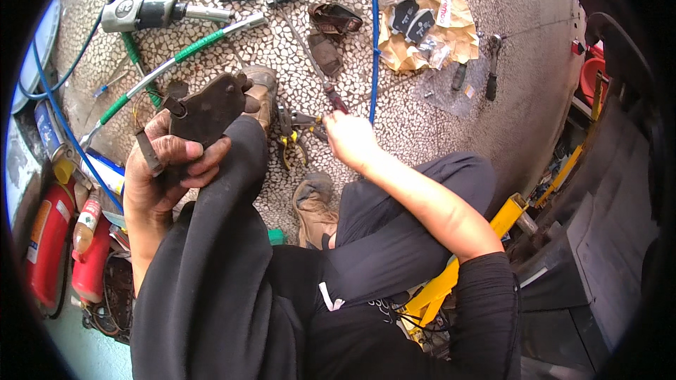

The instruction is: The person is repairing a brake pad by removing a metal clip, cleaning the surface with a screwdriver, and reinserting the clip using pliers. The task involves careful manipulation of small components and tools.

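Note:
My left hand point(176, 158) is closed around a dark, worn brake pad point(211, 109), held up over my left knee; a thin wire and a small clip-like piece hang from its near end. My right hand point(352, 142) is low over the floor with curled fingers. They meet the end of a dark red screwdriver handle point(336, 100), whose long shaft points away from me. Beside these fingers lie pliers with yellow-and-black handles point(292, 149). What the right fingers grip is hidden.
Newer brake pads point(420, 26) lie on brown paper point(461, 46) at far right, near a ratchet point(493, 67). Beyond my hands are dark worn pieces point(325, 54), an impact wrench point(144, 13), a green-sleeved bar point(190, 49) and a blue hose point(374, 42). Red cylinders point(49, 239) stand left.

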{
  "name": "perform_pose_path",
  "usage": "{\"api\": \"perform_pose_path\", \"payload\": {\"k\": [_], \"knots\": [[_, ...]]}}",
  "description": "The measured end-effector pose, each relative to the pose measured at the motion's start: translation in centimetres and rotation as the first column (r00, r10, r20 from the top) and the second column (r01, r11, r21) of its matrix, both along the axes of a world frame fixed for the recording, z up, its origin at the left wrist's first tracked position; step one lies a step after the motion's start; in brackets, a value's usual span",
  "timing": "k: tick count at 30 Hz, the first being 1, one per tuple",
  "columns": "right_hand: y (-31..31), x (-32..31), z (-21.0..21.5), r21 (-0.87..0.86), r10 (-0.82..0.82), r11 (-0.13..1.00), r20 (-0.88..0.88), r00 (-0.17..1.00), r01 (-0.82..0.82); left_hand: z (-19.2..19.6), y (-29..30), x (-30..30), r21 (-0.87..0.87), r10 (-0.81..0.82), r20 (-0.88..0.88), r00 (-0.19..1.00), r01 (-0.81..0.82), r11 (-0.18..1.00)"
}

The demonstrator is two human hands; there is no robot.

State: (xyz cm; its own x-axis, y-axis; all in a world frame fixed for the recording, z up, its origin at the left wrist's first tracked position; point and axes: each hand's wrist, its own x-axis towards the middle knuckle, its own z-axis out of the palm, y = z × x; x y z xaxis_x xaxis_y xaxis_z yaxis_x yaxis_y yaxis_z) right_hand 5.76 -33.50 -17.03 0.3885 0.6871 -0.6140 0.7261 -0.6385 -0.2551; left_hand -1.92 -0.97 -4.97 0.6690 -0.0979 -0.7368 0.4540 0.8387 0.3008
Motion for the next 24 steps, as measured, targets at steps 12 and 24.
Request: {"api": "perform_pose_path", "payload": {"k": [12, 24], "knots": [[-0.7, -1.6, -2.3, 0.235, -0.084, 0.969, 0.025, 0.996, 0.076, 1.9, 0.0, 0.2, -0.149, 0.016, 0.050, 0.999, -0.009, 0.989], [12.3, 8.9, 22.0, 0.597, -0.145, 0.746, -0.286, 0.947, 0.294, 3.4, -0.2, 0.4, -0.076, 0.118, -0.102, 0.988, -0.126, 0.989]]}}
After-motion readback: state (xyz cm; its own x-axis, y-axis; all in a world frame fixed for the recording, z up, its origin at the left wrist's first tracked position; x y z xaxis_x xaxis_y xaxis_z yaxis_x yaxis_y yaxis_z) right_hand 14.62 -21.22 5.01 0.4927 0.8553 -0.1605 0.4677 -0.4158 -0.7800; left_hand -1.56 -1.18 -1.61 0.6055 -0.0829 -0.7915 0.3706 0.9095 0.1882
